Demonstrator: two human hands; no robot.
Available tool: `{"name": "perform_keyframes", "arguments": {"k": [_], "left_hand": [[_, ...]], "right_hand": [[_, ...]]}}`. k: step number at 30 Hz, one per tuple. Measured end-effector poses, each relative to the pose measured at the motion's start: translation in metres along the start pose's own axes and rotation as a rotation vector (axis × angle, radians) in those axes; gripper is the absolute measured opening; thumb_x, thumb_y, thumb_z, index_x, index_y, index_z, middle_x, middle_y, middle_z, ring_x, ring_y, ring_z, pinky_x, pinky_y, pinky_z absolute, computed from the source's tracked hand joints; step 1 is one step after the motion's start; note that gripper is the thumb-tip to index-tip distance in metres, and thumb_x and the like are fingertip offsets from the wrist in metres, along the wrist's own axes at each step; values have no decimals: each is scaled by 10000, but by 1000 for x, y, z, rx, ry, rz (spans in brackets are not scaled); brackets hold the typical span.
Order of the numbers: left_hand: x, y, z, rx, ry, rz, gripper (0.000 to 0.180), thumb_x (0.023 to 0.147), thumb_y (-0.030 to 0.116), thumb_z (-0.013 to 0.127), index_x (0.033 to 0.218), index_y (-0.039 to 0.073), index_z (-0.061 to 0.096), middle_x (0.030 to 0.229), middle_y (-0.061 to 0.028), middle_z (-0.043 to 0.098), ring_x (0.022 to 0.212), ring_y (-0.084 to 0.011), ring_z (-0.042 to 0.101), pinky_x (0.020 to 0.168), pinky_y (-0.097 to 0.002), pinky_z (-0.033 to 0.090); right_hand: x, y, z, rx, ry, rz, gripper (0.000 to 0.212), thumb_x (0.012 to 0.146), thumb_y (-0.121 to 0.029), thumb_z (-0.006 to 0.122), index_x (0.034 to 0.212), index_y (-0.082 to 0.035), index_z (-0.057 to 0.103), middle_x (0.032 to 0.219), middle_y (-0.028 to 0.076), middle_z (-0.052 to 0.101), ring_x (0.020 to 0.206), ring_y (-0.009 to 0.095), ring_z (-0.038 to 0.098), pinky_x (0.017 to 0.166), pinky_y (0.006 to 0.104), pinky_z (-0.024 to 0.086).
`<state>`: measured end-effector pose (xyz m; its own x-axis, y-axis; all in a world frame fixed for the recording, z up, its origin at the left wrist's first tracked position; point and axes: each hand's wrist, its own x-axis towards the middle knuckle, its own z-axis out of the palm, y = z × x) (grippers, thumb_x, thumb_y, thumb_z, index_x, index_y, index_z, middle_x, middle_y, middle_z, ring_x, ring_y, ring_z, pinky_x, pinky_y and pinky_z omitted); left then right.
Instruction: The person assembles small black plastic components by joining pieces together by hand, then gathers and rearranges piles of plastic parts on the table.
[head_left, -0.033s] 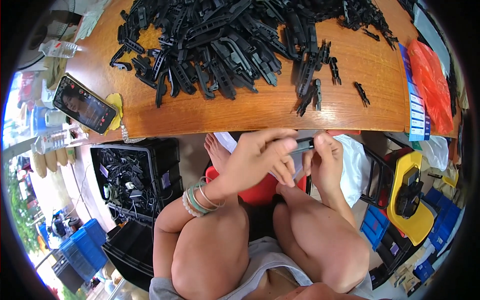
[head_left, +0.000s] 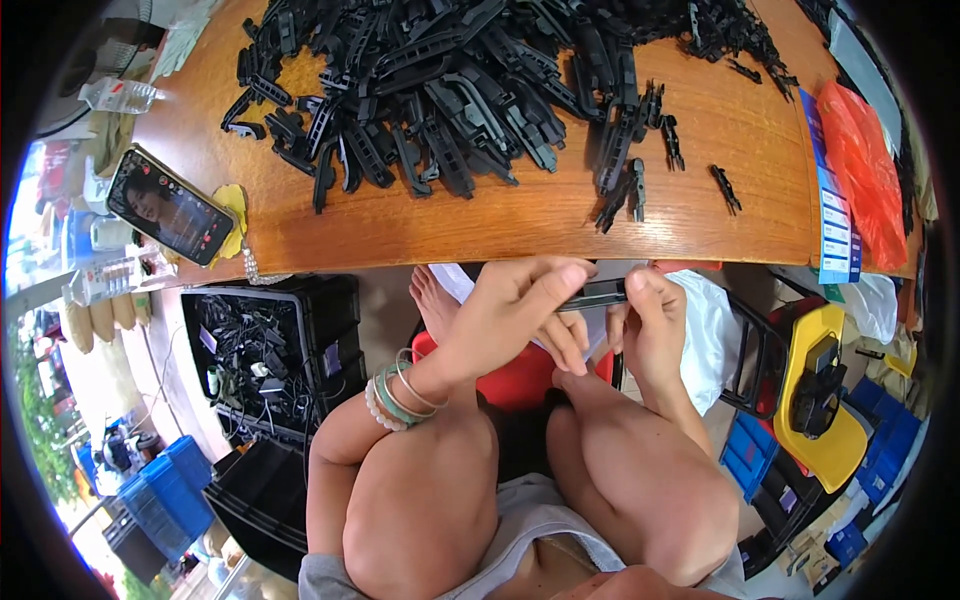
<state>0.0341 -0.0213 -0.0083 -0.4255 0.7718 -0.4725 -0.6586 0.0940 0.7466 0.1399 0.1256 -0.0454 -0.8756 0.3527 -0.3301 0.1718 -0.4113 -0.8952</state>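
Note:
A narrow black plastic part (head_left: 603, 293) is held just off the table's near edge, above my knees. My left hand (head_left: 520, 308) grips its left end between thumb and fingers, with bracelets at the wrist. The right end is pinched by the thumb and fingers of my right hand (head_left: 650, 315). My fingers cover both ends of the part. Beyond the hands, a big heap of long black plastic parts (head_left: 440, 90) covers the far side of the table. Several small black clips (head_left: 724, 189) lie loose at the right.
The wooden table (head_left: 400, 235) has a phone (head_left: 170, 207) at its left edge. A red plastic bag (head_left: 862, 165) and blue printed card (head_left: 838, 225) lie at its right. Below stand a black crate (head_left: 265, 350) of parts at left and a yellow chair (head_left: 835, 430) at right.
My left thumb has shifted slightly upward along the part, and more of the part's dark side now shows. My right hand has stayed nearly still.

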Motion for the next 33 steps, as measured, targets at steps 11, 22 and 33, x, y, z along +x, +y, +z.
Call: {"name": "perform_keyframes", "arguments": {"k": [11,22,33], "left_hand": [[-6,2,-6,-3,25,11,587,1006,373,250,1138,-148,487,652,-186,598,573,-231,653,529,-248,514],[17,22,-56,1194,721,836,59,822,77,608,861,36,592,714,-111,563,581,-304,563,517,-354,452],[61,88,-78,1893,454,1030,144,656,-30,580,794,6,561,896,-105,483,838,-249,549,609,-331,488]], "right_hand": [[3,-3,11,78,34,181,377,919,-318,527,660,-46,527,461,62,516,346,95,422,349,218,296],[29,-21,6,-958,298,-563,118,823,-94,641,835,13,594,669,89,549,522,163,494,486,298,391],[61,-34,-11,-1450,432,-790,156,794,-47,633,930,0,575,807,136,550,677,290,547,608,371,435]]}}
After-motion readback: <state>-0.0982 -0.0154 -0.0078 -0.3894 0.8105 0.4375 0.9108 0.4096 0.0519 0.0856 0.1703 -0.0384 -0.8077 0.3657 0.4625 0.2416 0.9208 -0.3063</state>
